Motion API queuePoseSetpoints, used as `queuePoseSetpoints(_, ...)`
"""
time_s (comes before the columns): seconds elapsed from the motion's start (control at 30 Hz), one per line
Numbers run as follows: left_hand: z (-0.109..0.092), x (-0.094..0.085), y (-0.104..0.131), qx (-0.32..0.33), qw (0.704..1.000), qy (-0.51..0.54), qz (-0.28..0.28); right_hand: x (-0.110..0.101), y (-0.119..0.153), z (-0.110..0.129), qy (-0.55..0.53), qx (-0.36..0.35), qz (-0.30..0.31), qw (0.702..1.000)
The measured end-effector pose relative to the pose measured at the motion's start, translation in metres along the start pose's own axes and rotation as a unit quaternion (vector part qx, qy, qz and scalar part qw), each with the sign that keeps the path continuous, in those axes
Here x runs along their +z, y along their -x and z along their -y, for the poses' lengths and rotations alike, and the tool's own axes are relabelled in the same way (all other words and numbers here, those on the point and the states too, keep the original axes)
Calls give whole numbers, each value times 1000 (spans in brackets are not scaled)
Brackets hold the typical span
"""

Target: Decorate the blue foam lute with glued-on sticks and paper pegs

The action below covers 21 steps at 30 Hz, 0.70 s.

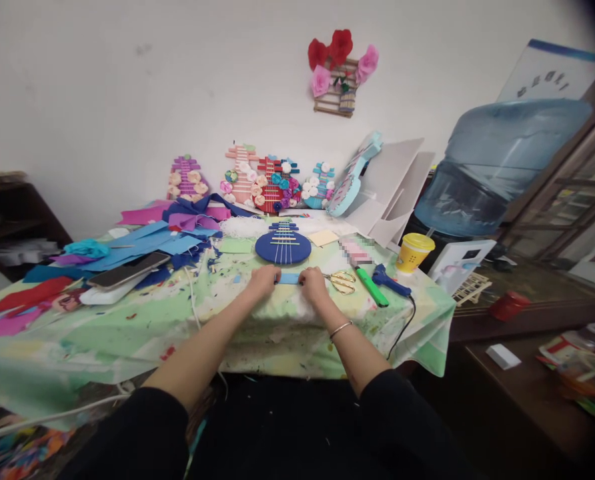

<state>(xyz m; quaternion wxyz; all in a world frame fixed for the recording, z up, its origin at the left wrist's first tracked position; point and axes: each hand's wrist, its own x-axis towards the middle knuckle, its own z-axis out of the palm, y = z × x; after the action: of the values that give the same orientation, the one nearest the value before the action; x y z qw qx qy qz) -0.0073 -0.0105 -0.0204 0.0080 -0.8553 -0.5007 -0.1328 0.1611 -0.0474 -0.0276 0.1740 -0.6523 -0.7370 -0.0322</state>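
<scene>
Blue strip (290, 279), one: I see it between left hand (263, 281) and right hand (313, 283), each clamped on an end, near the cloth's (277, 312) front; navy disc (297, 249) just beyond, scissors (346, 288) rightward.

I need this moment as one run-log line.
left hand: on left end, flat light-blue strip | right hand: on its right end | beyond: rounded dark-blue stringed craft | beside right hand: gold-handled scissors

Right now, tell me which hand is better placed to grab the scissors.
The right hand, likely: it is beside the gold-handled scissors, while the left hand is farther off, at the other end of the blue strip that both hold.
</scene>
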Motion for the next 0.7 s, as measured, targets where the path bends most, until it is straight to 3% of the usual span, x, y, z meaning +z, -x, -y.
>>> queuePoseSetpoints(0.2,1,-12,-2,118,992,-40,29,-3,-2,-8,27,-80,20,996)
queuePoseSetpoints(0.33,1,-16,-3,158,985,-55,42,-6,0,-15,36,-130,27,991)
queuePoseSetpoints(0.53,3,-20,-6,144,988,-28,43,-8,3,-20,21,-163,19,986)
queuePoseSetpoints(0.7,13,-17,-6,97,994,40,29,-4,2,-22,-8,-120,8,993)
